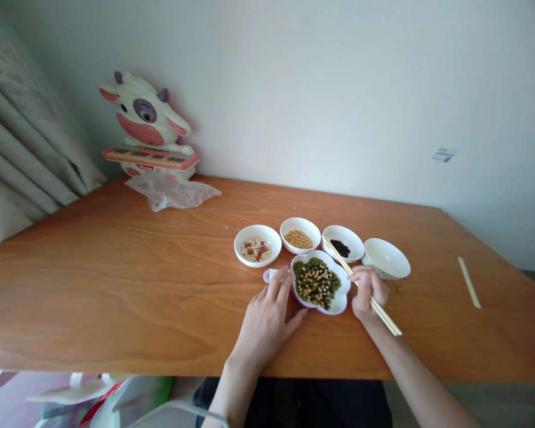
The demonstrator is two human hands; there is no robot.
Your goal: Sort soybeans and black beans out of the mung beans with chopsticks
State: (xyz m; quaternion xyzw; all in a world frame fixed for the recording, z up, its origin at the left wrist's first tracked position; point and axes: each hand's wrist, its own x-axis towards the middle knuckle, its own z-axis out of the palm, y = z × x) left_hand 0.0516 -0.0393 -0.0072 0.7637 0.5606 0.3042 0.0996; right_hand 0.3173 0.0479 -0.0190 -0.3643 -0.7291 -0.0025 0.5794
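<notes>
A flower-shaped bowl (339, 301) with a lilac rim holds mixed green beans, soybeans and black beans. My left hand (270, 318) grips its left side by the small handle (267, 275), thumb near the lower rim. In my right hand (368, 292) is a pair of wooden chopsticks (386, 318), slanting up and left past the bowl's right edge. Their tips reach the left rim of a white bowl (356, 241) with black beans (340, 248). Behind the flower-shaped bowl stands a white bowl of soybeans (298, 239).
At the row's left, a white bowl (239, 248) contains pale and reddish pieces. An empty, tilted white bowl (387, 258) ends the row at right. A paper strip (469, 282) lies farther right. A cow-shaped toy keyboard (149, 128) and clear plastic bag (172, 190) are at back left.
</notes>
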